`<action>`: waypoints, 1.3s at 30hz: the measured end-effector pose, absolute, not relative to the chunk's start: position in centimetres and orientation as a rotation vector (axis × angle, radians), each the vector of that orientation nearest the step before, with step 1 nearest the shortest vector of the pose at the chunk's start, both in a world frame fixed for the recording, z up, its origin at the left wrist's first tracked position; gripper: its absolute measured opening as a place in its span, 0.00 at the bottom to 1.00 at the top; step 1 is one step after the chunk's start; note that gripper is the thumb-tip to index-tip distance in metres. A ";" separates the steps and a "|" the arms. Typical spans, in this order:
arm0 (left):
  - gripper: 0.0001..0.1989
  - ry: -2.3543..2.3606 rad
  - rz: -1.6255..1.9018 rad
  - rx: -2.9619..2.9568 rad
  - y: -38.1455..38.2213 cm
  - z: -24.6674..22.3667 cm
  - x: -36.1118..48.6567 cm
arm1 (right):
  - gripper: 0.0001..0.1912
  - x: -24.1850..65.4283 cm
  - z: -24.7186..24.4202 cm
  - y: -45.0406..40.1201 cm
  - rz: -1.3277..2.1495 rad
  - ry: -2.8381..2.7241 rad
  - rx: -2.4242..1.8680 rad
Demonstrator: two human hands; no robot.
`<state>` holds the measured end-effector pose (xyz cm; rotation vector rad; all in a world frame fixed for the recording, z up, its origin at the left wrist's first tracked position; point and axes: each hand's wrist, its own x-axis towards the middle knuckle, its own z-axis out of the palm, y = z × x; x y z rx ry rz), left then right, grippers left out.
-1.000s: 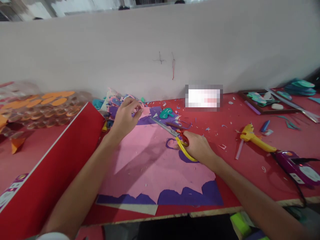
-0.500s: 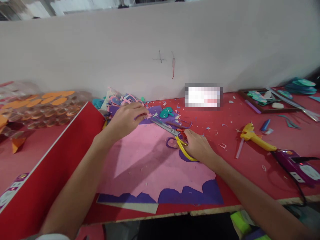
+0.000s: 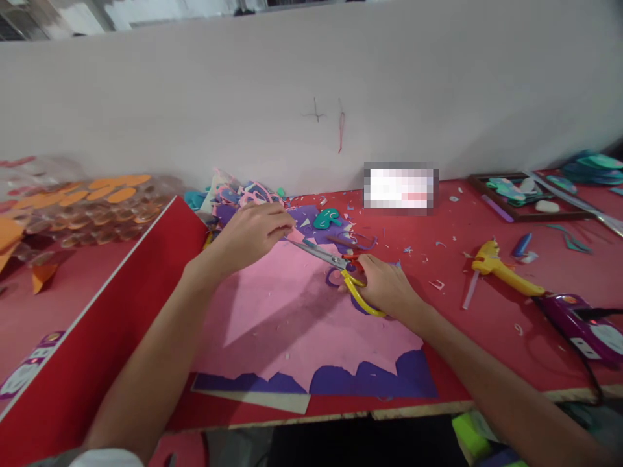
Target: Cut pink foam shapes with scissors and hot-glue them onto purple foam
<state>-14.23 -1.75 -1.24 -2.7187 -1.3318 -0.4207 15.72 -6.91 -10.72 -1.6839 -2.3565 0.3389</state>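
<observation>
My right hand (image 3: 389,285) is closed round the handles of a pair of scissors (image 3: 316,251) with yellow and red grips. Their blades point left, toward the fingertips of my left hand (image 3: 260,230). Those fingers are pinched together on a small pink foam piece (image 3: 293,235), mostly hidden by the fingers. Beneath both hands lies a pink foam sheet (image 3: 292,337) with a jagged cut edge, on top of a purple sheet (image 3: 413,376). A small purple and pink cutout (image 3: 335,277) rests on it near the scissors.
A red board (image 3: 111,292) stands on the left, with orange ovals (image 3: 121,194) beyond it. Foam scraps (image 3: 243,192) and a teal cutout (image 3: 327,219) lie at the back. On the right are a yellow glue gun (image 3: 506,275), a purple power strip (image 3: 579,324) and a brown tray (image 3: 516,211).
My left hand has shifted slightly right and down, bringing the pinched pink piece to the tips of the scissor blades. The camera view has moved a little.
</observation>
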 end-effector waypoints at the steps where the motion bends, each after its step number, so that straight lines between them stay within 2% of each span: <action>1: 0.16 -1.323 -0.414 -2.720 -1.8 -1.3 -14.1 | 0.21 15.7 -10.7 -6.9 0.344 -2.354 -1.687; 22: 0.14 -1.290 -0.465 -2.698 -1.9 -1.6 -13.7 | 0.21 15.6 -10.0 -7.0 0.365 -2.352 -1.760; 39: 0.14 -1.301 -0.356 -2.663 -2.3 -1.4 -12.8 | 0.20 15.7 -9.9 -6.8 0.368 -2.346 -1.756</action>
